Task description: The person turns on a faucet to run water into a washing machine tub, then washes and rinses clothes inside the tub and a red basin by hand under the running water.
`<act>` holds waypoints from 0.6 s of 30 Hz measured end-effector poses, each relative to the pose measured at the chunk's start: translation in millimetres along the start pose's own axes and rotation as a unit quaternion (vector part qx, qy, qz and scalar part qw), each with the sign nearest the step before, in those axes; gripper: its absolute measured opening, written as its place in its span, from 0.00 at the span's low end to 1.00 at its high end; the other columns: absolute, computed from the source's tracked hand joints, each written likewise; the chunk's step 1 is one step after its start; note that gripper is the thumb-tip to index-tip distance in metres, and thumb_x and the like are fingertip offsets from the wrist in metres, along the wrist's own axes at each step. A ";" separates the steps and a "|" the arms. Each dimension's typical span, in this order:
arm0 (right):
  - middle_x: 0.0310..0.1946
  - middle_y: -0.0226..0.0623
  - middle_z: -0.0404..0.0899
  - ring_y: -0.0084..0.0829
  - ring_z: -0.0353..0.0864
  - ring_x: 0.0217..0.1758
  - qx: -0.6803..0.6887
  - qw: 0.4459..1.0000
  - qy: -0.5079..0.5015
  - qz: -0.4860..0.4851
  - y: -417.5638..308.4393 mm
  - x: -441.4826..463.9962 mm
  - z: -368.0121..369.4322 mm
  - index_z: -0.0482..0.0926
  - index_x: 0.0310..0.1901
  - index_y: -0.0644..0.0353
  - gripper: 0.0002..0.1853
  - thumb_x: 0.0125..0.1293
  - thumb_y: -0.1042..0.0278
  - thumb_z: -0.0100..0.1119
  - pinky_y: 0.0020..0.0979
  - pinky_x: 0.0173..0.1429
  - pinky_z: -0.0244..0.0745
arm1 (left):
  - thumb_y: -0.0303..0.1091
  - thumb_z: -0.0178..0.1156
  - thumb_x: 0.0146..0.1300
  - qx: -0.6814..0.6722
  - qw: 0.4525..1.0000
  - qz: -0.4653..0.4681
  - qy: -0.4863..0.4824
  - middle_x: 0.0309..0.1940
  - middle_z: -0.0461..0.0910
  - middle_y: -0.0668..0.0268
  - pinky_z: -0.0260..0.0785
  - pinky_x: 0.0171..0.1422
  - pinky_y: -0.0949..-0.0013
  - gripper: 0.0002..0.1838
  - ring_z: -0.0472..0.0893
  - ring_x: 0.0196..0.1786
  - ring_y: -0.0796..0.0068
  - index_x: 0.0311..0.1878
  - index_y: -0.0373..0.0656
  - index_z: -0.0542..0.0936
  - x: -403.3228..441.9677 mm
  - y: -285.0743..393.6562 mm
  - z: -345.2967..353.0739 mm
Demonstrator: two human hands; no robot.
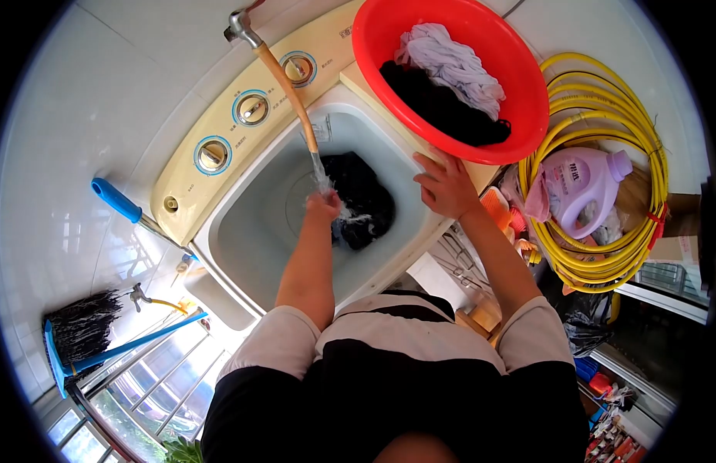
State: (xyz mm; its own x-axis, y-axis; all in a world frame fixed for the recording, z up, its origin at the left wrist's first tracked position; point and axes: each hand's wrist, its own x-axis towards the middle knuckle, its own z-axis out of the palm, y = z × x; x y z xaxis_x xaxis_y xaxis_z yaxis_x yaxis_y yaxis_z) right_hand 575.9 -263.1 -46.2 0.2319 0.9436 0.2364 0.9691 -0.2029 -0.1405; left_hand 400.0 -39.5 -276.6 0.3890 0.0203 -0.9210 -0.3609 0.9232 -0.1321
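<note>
Inside the washing-machine tub (pixel 250 224), black cloth (pixel 365 197) lies beside your left hand (pixel 325 205), grip unclear; your right hand (pixel 450 187) spreads empty at the tub's rim (pixel 421 233), and a slipping hose (pixel 284 81) could spray outside.

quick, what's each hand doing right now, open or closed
Left hand: under the running water; open or closed, can't tell.
Right hand: open, at the edge of the washing machine.
</note>
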 end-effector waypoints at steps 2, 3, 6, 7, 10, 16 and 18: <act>0.55 0.24 0.67 0.38 0.57 0.61 -0.007 1.000 -0.001 -0.002 -0.8 0.6 -1.0 0.78 0.30 0.50 0.08 0.46 0.70 0.57 0.42 0.62 0.57 | 0.44 0.42 0.59 0.004 1.000 -0.027 -0.001 0.32 0.75 0.61 0.71 0.32 0.65 0.14 0.76 0.35 0.70 0.39 0.50 0.73 1.6 1.0 -2.7; 0.55 0.24 0.67 0.38 0.57 0.61 -0.008 1.000 -0.005 -0.005 -0.7 0.9 -1.7 0.78 0.30 0.50 0.07 0.46 0.70 0.57 0.42 0.61 0.57 | 0.46 0.42 0.60 0.138 0.989 0.037 0.023 0.43 0.71 0.61 0.65 0.45 0.59 0.17 0.71 0.46 0.68 0.48 0.51 0.70 -2.5 -3.8 -4.9; 0.55 0.24 0.67 0.38 0.57 0.62 -0.013 1.000 -0.003 -0.011 0.6 0.9 -0.5 0.78 0.30 0.49 0.07 0.45 0.69 0.57 0.42 0.61 0.57 | 0.48 0.44 0.59 0.288 0.952 0.099 0.025 0.49 0.69 0.64 0.56 0.59 0.53 0.21 0.65 0.56 0.64 0.53 0.51 0.68 30.6 21.1 -44.3; 0.55 0.24 0.67 0.38 0.57 0.62 -0.017 1.000 0.006 -0.015 1.1 0.7 0.5 0.78 0.30 0.49 0.07 0.45 0.69 0.57 0.42 0.61 0.57 | 0.50 0.47 0.58 0.305 0.947 0.101 0.000 0.44 0.71 0.68 0.52 0.60 0.51 0.20 0.64 0.55 0.63 0.50 0.51 0.68 48.4 31.4 -61.6; 0.55 0.24 0.66 0.38 0.57 0.62 -0.020 1.000 -0.006 -0.011 2.2 -0.1 2.1 0.78 0.30 0.49 0.08 0.45 0.69 0.57 0.43 0.61 0.56 | 0.51 0.49 0.57 0.413 0.877 0.192 0.152 0.45 0.72 0.68 0.56 0.56 0.53 0.19 0.69 0.47 0.64 0.50 0.57 0.70 20.4 20.8 -92.5; 0.57 0.22 0.65 0.35 0.59 0.60 -0.003 0.999 -0.034 0.011 5.0 -0.1 3.0 0.78 0.32 0.48 0.08 0.47 0.68 0.57 0.43 0.61 0.56 | 0.44 0.57 0.52 0.539 0.813 0.056 0.213 0.32 0.72 0.69 0.57 0.39 0.64 0.17 0.69 0.32 0.71 0.45 0.50 0.73 -7.8 3.9 -149.6; 0.58 0.21 0.65 0.34 0.61 0.58 -0.005 0.999 -0.045 0.017 5.8 -1.4 3.8 0.78 0.32 0.48 0.09 0.47 0.68 0.57 0.42 0.60 0.57 | 0.39 0.55 0.54 0.577 0.799 0.077 0.149 0.31 0.73 0.65 0.60 0.32 0.66 0.14 0.70 0.28 0.72 0.42 0.42 0.74 6.6 -9.3 -159.5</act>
State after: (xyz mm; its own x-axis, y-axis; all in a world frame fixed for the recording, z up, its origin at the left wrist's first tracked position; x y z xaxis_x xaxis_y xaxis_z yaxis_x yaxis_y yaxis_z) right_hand 580.9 -264.6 -51.0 0.2569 0.9557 0.1437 0.9616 -0.2378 -0.1371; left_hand 270.8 -109.1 -339.8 0.1336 0.2340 -0.9630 0.7050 0.6605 0.2583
